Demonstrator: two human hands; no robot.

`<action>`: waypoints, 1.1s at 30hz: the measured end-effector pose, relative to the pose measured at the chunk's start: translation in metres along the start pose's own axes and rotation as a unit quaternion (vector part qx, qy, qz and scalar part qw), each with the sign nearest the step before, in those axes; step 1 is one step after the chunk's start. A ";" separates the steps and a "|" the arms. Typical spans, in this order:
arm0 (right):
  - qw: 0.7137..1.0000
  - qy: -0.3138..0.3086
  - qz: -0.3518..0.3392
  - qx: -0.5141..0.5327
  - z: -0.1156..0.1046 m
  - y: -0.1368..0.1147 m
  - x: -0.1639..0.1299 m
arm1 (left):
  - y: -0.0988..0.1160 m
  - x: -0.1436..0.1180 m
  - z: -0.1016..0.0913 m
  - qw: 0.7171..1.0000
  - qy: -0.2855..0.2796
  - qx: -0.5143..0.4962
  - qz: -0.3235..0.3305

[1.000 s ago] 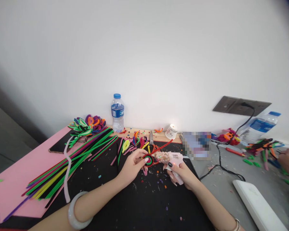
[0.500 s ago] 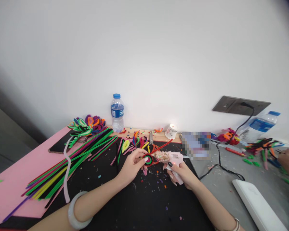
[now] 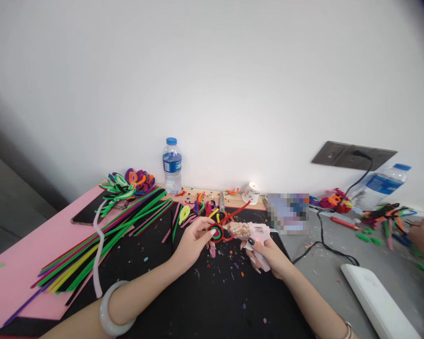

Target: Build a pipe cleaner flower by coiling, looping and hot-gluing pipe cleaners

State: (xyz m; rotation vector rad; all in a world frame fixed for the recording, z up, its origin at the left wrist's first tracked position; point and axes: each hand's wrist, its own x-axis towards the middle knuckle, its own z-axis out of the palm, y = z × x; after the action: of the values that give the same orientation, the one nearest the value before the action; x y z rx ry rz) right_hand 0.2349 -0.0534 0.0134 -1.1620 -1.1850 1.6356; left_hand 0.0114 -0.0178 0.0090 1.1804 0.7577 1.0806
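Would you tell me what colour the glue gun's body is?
Pale pink glue gun, seen best in the head view.

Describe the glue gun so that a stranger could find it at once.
Look at the black mat in front of the white wall. The right hand holds the pink glue gun there. Only it has a cord and touches the coiled pipe-cleaner disc.

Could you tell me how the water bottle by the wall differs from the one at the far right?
The bottle by the wall stands upright behind the black mat; the far-right bottle looks tilted, on the grey surface. The first stands near the pipe cleaners, the second near the wall socket. Both are clear with blue caps.
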 end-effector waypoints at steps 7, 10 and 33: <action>1.000 0.003 0.003 -0.013 0.001 -0.001 -0.001 | -0.003 0.001 -0.002 1.000 0.004 0.009 0.007; 1.000 0.013 0.001 -0.007 0.001 -0.003 -0.002 | -0.003 0.002 -0.002 1.000 0.014 0.009 0.006; 0.999 0.011 0.011 -0.041 0.001 0.000 -0.004 | 0.007 0.001 0.002 0.998 0.048 -0.014 -0.031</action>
State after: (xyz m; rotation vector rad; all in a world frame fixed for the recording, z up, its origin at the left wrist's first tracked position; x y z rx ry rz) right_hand 0.2350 -0.0574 0.0145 -1.2449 -1.2391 1.5982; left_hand 0.0119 -0.0173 0.0159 1.0806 0.8458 1.0995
